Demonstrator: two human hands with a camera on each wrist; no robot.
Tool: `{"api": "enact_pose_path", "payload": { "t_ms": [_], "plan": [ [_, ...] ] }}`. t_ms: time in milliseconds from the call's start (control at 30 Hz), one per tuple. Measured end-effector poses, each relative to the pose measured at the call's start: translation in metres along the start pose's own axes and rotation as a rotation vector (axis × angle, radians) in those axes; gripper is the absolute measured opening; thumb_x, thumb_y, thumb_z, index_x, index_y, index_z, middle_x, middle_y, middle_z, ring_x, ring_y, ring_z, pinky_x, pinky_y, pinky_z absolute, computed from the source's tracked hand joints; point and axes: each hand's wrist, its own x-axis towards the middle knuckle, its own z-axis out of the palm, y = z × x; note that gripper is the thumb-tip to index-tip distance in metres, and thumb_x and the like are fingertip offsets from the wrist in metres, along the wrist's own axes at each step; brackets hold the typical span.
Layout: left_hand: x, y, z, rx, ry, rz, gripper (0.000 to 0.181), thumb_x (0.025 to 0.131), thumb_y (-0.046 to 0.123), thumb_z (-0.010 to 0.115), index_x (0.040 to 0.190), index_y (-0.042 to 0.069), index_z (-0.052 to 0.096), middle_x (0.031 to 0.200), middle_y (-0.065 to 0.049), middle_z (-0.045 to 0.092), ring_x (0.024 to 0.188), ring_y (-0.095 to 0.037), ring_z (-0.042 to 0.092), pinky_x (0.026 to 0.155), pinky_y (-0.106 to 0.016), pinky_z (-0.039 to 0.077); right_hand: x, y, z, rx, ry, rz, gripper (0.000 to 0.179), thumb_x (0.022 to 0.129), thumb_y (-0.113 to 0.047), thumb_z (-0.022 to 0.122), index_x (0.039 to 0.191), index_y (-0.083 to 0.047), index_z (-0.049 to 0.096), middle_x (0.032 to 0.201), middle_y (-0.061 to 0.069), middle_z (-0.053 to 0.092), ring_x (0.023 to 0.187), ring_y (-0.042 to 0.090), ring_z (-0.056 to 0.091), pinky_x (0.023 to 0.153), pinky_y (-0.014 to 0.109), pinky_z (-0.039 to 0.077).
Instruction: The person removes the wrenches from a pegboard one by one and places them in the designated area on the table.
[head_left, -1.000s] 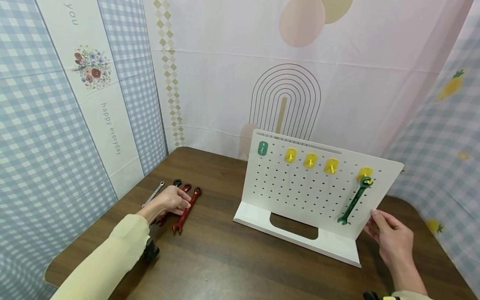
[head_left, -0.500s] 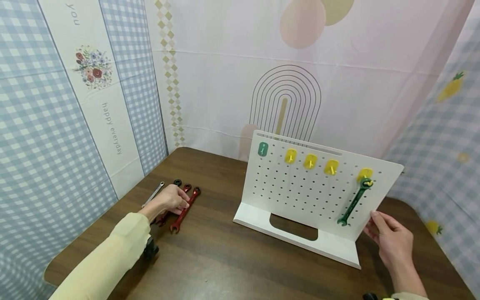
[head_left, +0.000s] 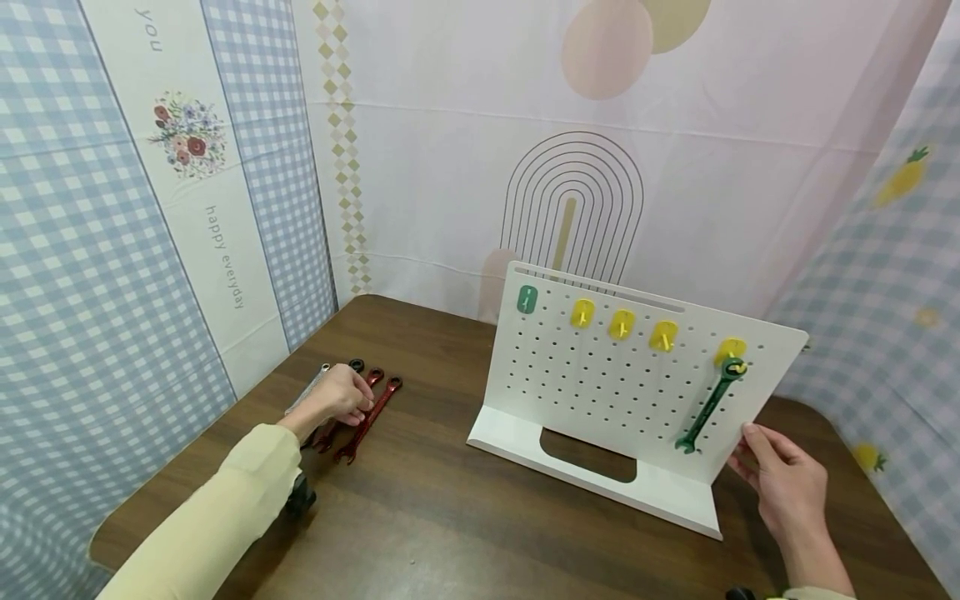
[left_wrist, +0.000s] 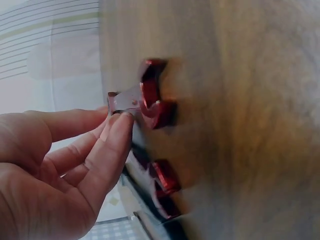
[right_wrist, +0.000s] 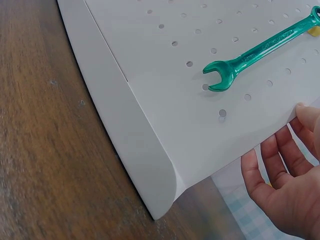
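Observation:
My left hand (head_left: 347,395) is over the row of wrenches on the left of the table. Its thumb and fingertips pinch the shaft of the rightmost red combination wrench (left_wrist: 151,97), whose open end points toward me. Beside that lies a second red wrench (left_wrist: 165,177), partly hidden under the hand in the head view. A dark-ringed wrench (head_left: 357,365) and a slim silver wrench (head_left: 307,390) lie farther left. My right hand (head_left: 787,471) grips the right edge of the white pegboard (head_left: 600,375), thumb in front. A green wrench (right_wrist: 265,47) hangs on the board's rightmost yellow hook (head_left: 731,350).
Three more yellow hooks, one of them the middle hook (head_left: 621,325), and a green hook (head_left: 527,299) sit along the board's upper part. The board's white foot (head_left: 510,432) stands on the brown wooden table (head_left: 435,517). Patterned cloth (head_left: 420,167) hangs behind.
The open end of the rightmost red wrench has swung a little to the left under my left hand, which has shifted slightly. My right hand and the pegboard have stayed in place.

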Motion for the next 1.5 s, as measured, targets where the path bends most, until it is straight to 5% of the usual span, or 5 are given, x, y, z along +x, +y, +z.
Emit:
{"api": "enact_pose_path", "payload": {
  "t_ms": [367,767,1067,1300,1500],
  "plan": [
    [-0.002,0.019,-0.009,-0.028,0.133,0.073,0.023,0.094,0.004,0.053,0.11,-0.008,0.064,0.091,-0.021,0.07,0.072,-0.027,0.07,0.062,-0.034,0.059,0.01,-0.001,0.0,0.01,-0.011,-0.002,0.037,0.073,-0.034,0.079,0.103,-0.012,0.074,0.082,-0.006,0.068,0.074,0.01,0.062,0.058,0.028,0.058],
    [-0.005,0.068,0.025,-0.014,0.18,0.279,0.017,0.093,0.017,0.06,0.101,0.007,0.072,0.087,-0.004,0.073,0.071,-0.016,0.069,0.059,-0.029,0.056,0.02,0.001,-0.001,-0.012,-0.02,0.013,0.043,0.073,-0.037,0.078,0.107,-0.012,0.072,0.086,-0.006,0.067,0.076,0.009,0.062,0.06,0.028,0.058],
    [-0.003,0.1,0.065,-0.123,0.012,0.427,0.016,0.093,0.019,0.062,0.103,0.01,0.072,0.093,-0.003,0.073,0.079,-0.014,0.067,0.071,-0.035,0.057,0.024,0.004,0.0,-0.042,-0.023,0.026,0.049,0.073,-0.04,0.077,0.113,-0.013,0.07,0.09,-0.007,0.066,0.079,0.01,0.062,0.061,0.027,0.058],
    [0.001,0.123,0.102,-0.288,-0.124,0.512,0.023,0.094,0.011,0.059,0.114,0.002,0.066,0.101,-0.012,0.071,0.095,-0.03,0.067,0.078,-0.033,0.057,0.027,0.007,-0.003,-0.032,-0.039,0.012,0.049,0.074,-0.039,0.077,0.113,-0.012,0.07,0.091,-0.006,0.065,0.083,0.012,0.061,0.062,0.027,0.058],
    [0.001,0.145,0.131,-0.364,-0.18,0.566,0.024,0.095,0.007,0.057,0.116,0.0,0.065,0.104,-0.014,0.07,0.099,-0.027,0.066,0.084,-0.033,0.055,0.028,0.007,-0.006,-0.007,-0.104,-0.015,0.045,0.077,-0.036,0.075,0.114,-0.011,0.069,0.092,-0.005,0.066,0.081,0.01,0.062,0.065,0.027,0.058]
  ]
}}
